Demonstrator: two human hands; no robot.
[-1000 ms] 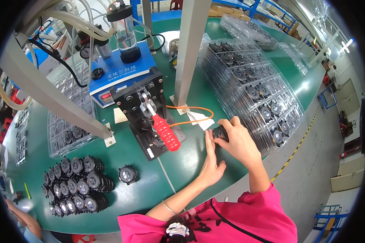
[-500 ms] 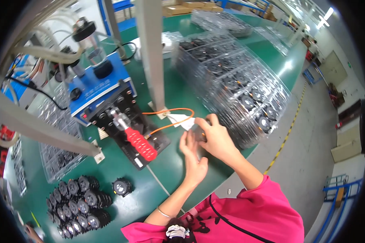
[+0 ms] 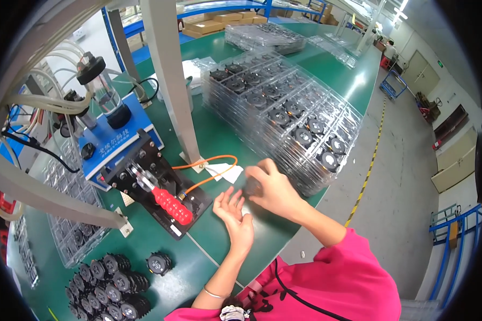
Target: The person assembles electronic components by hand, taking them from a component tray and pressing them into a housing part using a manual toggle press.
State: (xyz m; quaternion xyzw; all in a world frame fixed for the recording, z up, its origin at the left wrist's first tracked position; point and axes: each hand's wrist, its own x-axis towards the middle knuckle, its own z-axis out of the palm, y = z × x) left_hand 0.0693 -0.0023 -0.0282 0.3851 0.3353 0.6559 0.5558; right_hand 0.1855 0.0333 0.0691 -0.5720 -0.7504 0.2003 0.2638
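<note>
My right hand (image 3: pixel 275 190) has its fingers curled round a small round black part (image 3: pixel 253 186), blurred by motion and partly covered by the fingers. Beside it my left hand (image 3: pixel 234 218) is open, palm up with fingers spread, and holds nothing. Just beyond the hands a white piece of paper (image 3: pixel 226 173) lies on the green table (image 3: pixel 262 230). To their left stands a black clamp fixture with a red ribbed handle (image 3: pixel 172 206) and an orange hose (image 3: pixel 221 157). One similar round black part (image 3: pixel 159 263) sits alone near the front.
Stacked clear trays (image 3: pixel 305 171) full of round black parts stand at the right. Several rows of such parts (image 3: pixel 104 286) are piled at the front left. A blue box (image 3: pixel 120 140) carries a glass-bowled filter. A grey metal post (image 3: pixel 171 80) rises behind the fixture.
My left hand has come away from the part and spread its fingers. The part stays in my right hand. The whole view has shifted slightly.
</note>
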